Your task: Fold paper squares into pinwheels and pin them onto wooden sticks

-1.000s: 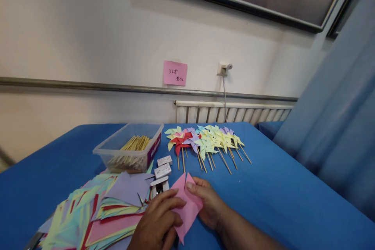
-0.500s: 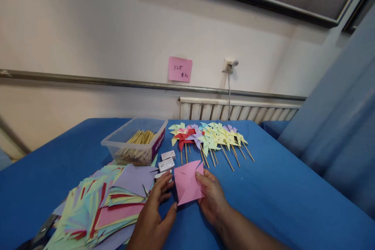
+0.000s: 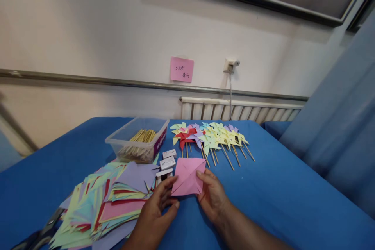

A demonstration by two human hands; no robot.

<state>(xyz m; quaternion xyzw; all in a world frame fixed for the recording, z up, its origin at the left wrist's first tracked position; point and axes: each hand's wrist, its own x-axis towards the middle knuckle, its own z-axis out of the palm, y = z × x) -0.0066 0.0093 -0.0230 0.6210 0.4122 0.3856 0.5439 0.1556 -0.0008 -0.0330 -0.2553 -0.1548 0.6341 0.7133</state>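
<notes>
A square pink paper with slits running in from its corners is held up over the table, tilted toward me. My right hand pinches its right edge, thumb on the front and fingers behind. At the opposite edge, the fingertips of my left hand touch or nearly touch the paper, while its thumb stands apart below. Just left of that hand lies a large heap of slit coloured paper squares. Beyond the paper, several finished paper pinwheels on thin sticks lie grouped together.
A clear plastic box holds many thin wooden sticks. Small white boxes stand in front of it, the nearest one open. Black-handled scissors lie at the lower left. A blue cloth covers the table, which stands against the wall.
The pink paper has turned in my right hand, so its edges now run nearly level. My left fingers have come to its left edge. The view has shifted slightly.
</notes>
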